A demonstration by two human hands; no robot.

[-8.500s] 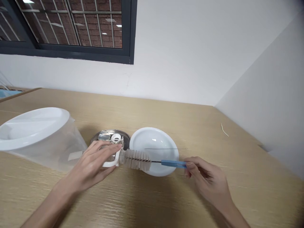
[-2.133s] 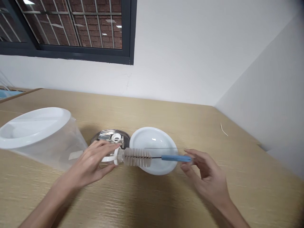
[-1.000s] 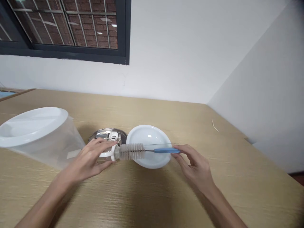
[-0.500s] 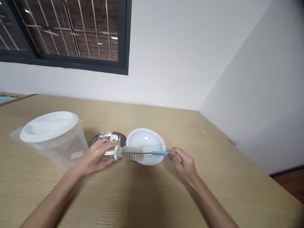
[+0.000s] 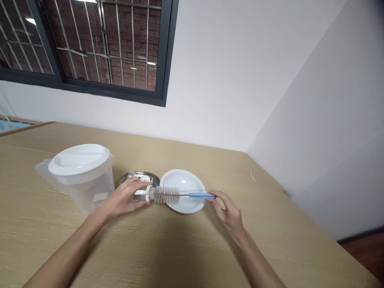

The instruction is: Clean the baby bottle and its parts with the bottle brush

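Observation:
My left hand (image 5: 127, 197) is closed around a small clear bottle with a white collar (image 5: 148, 194) and a white handle; most of the bottle is hidden by the fingers. A bottle brush with pale bristles (image 5: 167, 195) lies level at the bottle's mouth, the bulk of its bristles outside. Between the thumb and fingertips of my right hand (image 5: 226, 212) is the end of the brush's blue handle (image 5: 199, 195). Beyond the brush sits a white bowl (image 5: 186, 179). Partly behind my left hand is a round metal tray (image 5: 122, 178) with a white ring (image 5: 145, 178) and other small parts.
A translucent pitcher (image 5: 90, 188) with a white lid (image 5: 79, 159) stands left of my left hand. A thin pale strip (image 5: 253, 176) lies on the wooden table (image 5: 144, 252) at the right. Walls and a barred window (image 5: 108, 52) border the table's far side.
My head view has shifted a little. My right hand's grip on the handle now looks more like a fingertip pinch. The brush remains at the bottle's mouth.

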